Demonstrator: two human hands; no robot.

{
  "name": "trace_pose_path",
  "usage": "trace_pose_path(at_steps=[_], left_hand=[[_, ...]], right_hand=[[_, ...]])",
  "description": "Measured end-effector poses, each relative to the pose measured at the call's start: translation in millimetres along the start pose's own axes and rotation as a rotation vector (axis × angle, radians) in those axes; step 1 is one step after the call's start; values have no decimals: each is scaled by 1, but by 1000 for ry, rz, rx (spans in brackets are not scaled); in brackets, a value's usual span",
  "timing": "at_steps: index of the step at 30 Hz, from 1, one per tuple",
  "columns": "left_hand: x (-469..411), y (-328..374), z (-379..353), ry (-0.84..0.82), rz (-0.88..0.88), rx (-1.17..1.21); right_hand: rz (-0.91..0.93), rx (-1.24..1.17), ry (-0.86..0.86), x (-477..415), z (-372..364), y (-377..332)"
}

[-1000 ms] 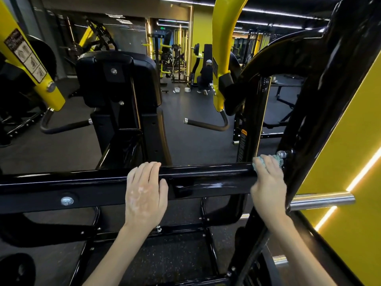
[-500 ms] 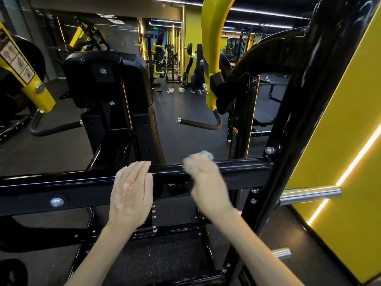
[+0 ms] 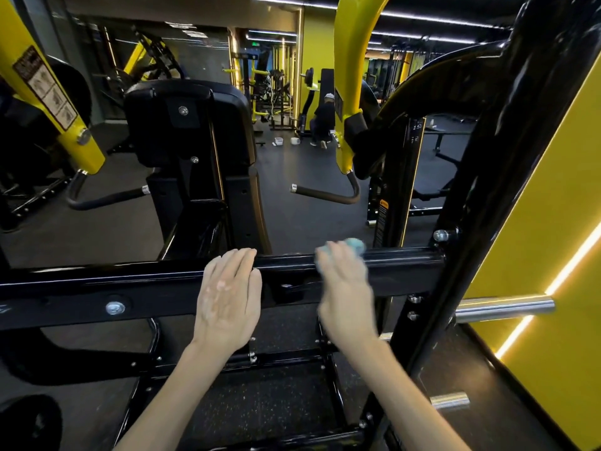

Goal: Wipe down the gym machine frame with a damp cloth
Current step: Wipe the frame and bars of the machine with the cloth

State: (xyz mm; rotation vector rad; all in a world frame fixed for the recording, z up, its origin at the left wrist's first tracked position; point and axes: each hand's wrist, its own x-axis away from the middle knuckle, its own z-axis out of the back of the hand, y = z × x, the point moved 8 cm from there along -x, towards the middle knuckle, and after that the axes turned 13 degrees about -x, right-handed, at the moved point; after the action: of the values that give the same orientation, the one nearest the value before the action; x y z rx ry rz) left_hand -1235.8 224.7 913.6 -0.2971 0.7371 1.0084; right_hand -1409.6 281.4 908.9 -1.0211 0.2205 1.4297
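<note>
While the right hand (image 3: 346,294) was smeared by motion blur, its fingers could still be made out stretched forward rather than curled, pressing a pale blue-green cloth (image 3: 356,245) onto the top edge of the black crossbar (image 3: 97,288). The cloth bunched out just past the fingertips, right of the bar's middle and short of the thick black upright (image 3: 487,190) where the bar ended. The left hand (image 3: 227,297) lay flat against the near face of the same bar, near the right hand but not touching it, fingers straight and close together, their tips hooked just over the top edge; it held nothing. A round silver bolt (image 3: 114,308) sat in the bar to the left of that hand.

Beyond the bar stood the machine's black back pad (image 3: 188,125), seen from behind. Yellow lever arms (image 3: 349,92) hung at either side of it, each ending in a dark curved handle (image 3: 325,196). A chrome peg (image 3: 504,308) stuck out rightward from the upright, and a shorter one showed lower down. A yellow wall (image 3: 553,190) with a glowing light strip filled the right edge. Far back on the dark gym floor (image 3: 309,216), a person in dark clothes (image 3: 323,120) crouched among other machines, with two small white containers beside them.
</note>
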Motion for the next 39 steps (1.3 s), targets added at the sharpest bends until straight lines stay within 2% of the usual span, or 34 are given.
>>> trace_pose_path(at_steps=[4,7,10,16,18,22,26,33,36,39], left_hand=[[-1,-5,-1,-27,-103,71],[-4,-9,1,-58,-129,163],[-2,-8,7,-10,-69,112],[-1,-7,8,-64,24,144],[-1,-7,8,-68,17,142],[-1,-5,8,-78,30,128],[-1,-3,9,-44,37,115],[-2,-2,10,-7,-27,98],[-2,-2,10,-10,-56,93],[-2,-6,7,-34,-7,96]], right_hand=[[118,-49,-149,-2,-55,-80],[193,-42,-200,-5,-55,-87],[238,-14,-237,-18,-30,-53],[-52,179,-80,-26,66,67],[-110,223,-18,-16,89,87],[-142,253,58,-10,83,96],[-78,192,57,-15,55,53],[153,-11,-169,-9,-39,-71],[226,-70,-215,-6,-46,-80],[271,-82,-240,-11,-32,-58]])
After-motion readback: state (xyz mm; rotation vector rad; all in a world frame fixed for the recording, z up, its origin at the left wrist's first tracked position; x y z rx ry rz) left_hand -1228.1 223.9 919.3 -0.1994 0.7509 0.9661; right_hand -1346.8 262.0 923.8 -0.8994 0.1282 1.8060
